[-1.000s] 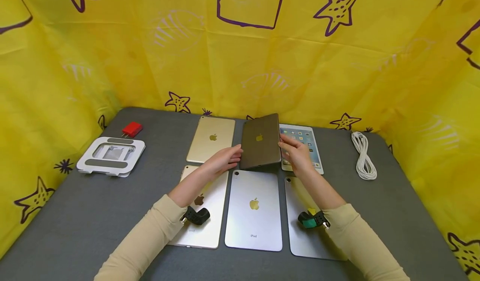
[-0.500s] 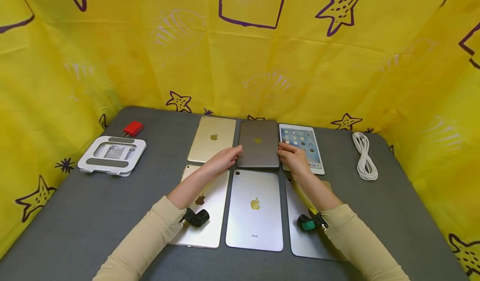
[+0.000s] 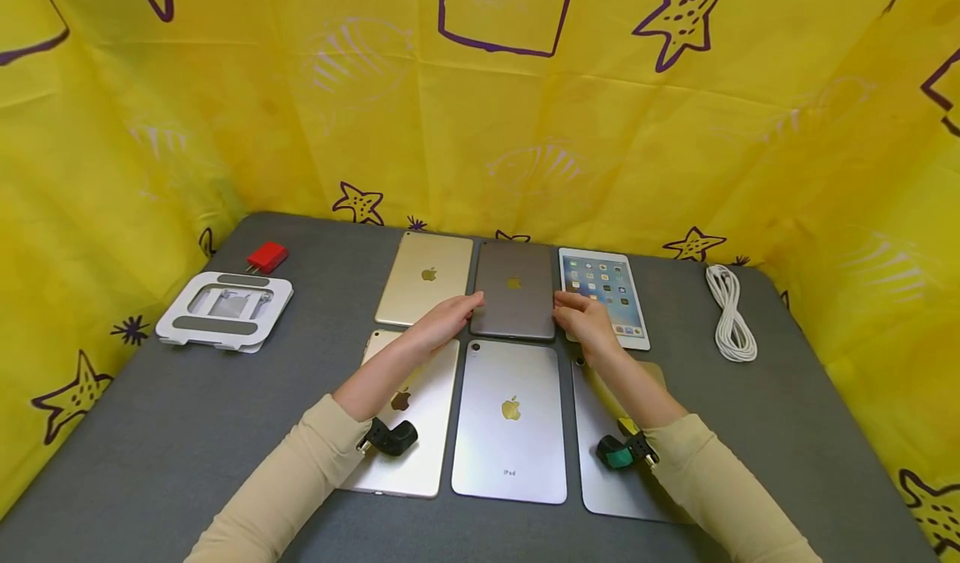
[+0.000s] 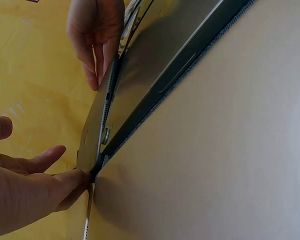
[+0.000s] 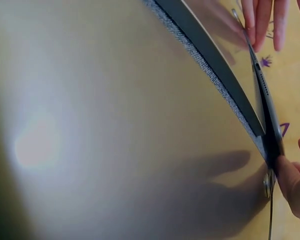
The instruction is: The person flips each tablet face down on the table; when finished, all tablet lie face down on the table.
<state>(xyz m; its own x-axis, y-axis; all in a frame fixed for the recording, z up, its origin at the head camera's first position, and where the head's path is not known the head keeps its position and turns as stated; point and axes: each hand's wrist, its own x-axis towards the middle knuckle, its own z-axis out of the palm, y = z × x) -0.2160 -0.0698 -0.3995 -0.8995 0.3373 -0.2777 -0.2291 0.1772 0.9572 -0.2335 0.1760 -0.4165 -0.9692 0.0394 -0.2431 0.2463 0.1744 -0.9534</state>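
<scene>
A dark grey iPad (image 3: 514,303) lies face down in the middle of the back row, its logo upward. My left hand (image 3: 446,319) touches its left edge with the fingertips; the left wrist view shows that hand's thumb (image 4: 49,157) apart from the tablet. Against the right edge rest the fingers of my right hand (image 3: 587,323), partly over a white iPad (image 3: 603,284) whose screen faces up. A gold iPad (image 3: 423,279) lies face down at the left. In the right wrist view, the right hand (image 5: 296,192) meets the dark edge.
In the front row lie a pale gold iPad (image 3: 420,463), a silver iPad (image 3: 508,429) and a grey iPad (image 3: 600,488), partly under my arms. A white folding stand (image 3: 168,313) and a red charger (image 3: 267,257) sit left. A coiled white cable (image 3: 727,317) lies right.
The dark grey iPad was tilted up with its right side raised; it has come down flat. My right hand has lowered with it, and both hands now touch its sides.
</scene>
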